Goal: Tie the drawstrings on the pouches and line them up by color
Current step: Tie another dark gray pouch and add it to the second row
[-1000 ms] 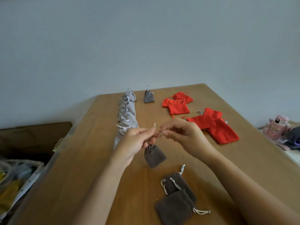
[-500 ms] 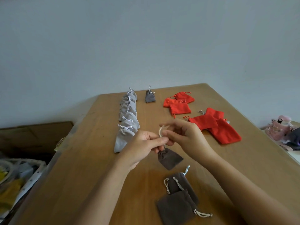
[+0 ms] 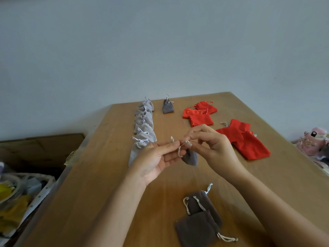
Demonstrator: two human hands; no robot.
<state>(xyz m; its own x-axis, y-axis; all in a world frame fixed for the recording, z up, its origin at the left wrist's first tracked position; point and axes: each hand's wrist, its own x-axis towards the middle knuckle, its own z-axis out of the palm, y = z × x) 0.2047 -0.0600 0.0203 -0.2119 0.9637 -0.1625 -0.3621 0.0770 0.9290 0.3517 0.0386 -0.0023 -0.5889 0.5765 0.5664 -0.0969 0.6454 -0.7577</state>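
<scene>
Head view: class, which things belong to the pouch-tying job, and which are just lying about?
Job: held pouch, cord, left hand, right hand, light grey row, tied dark pouch, red pouches, untied dark pouches.
Lying about: pink toy, basket, box.

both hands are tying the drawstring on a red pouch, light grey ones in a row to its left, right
No: the head view shows the left hand and right hand tying the drawstring on a dark grey pouch, not red. The rest holds.

left hand (image 3: 154, 162) rolled palm-up | drawstring (image 3: 171, 139) end now upright | grey pouch (image 3: 192, 157) raised
</scene>
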